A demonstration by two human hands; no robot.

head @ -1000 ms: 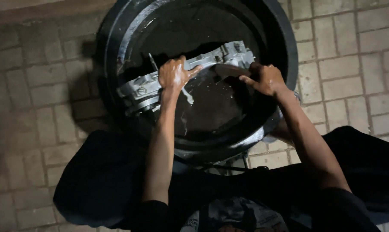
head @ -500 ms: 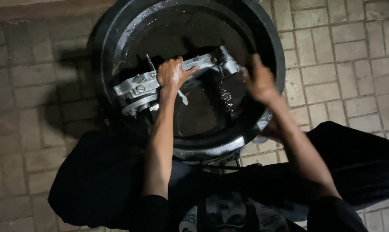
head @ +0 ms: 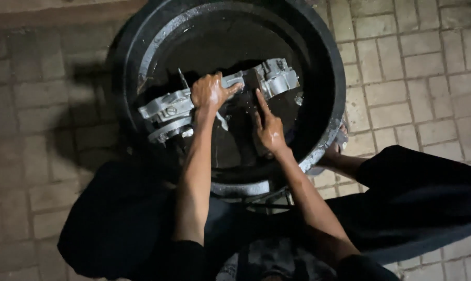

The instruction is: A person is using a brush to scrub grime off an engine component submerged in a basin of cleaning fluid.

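The tub's far rim is cut off; its dark water hides the metal part's underside. Left hand — wet, fingers curled — grips the part's middle, which spans the tub. Right hand — fingers extended, empty — points toward the part, arm sloping down.

Tub: black, plastic-looking, rim glossy with wet highlights; dark liquid inside, reflective. Long part: cast grey metal, dull silver, rough-textured, wetted. Left hand and right hand: skin coated with a wet, shiny film. Paving: pale brick, matt and rough. Trousers: black cloth, matt.
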